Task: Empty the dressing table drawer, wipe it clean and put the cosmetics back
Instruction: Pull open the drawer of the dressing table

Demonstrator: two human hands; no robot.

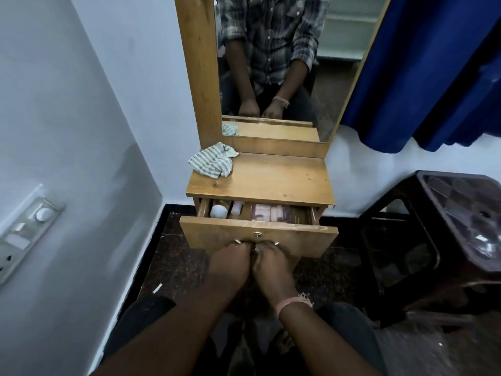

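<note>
The wooden drawer (211, 232) of the dressing table stands partly pulled out. Both hands grip the metal handle on its front panel, just under the keyhole (257, 235): my left hand (230, 260) on the left, my right hand (272, 263) beside it, fingers curled over the handle, which they mostly hide. Inside the drawer lie a white round-capped bottle (219, 210), a pale pink tube (237, 208) and a flat pinkish box (271, 213). A striped grey-white cloth (212, 162) lies crumpled on the tabletop's back left corner.
A tall mirror (273, 63) rises behind the wooden tabletop (271, 180). A dark plastic stool (439, 240) stands close on the right, a blue curtain (423, 77) above it. A white wall with a switch panel (27, 232) closes the left side. Dark floor lies below.
</note>
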